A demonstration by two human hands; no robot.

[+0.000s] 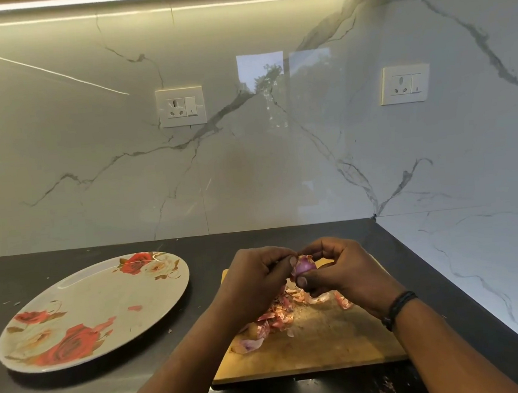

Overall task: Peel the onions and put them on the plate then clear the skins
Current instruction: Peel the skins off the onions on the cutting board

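Both hands (292, 275) hiding half-peeled onion (305, 266)

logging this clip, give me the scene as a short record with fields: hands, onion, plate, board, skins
left hand: left hand pinches skin at the onion's top
right hand: right hand holds the onion, thumb on its front
onion: small purple onion, partly peeled, held above the board
plate: rose-patterned plate on the dark counter, left of the board, no onions on it
board: wooden cutting board under the hands
skins: loose skins piled on the board, not yet cleared

Both hands (302, 271) gripping onion (304, 267) above board (327, 347), plate (104, 304) left
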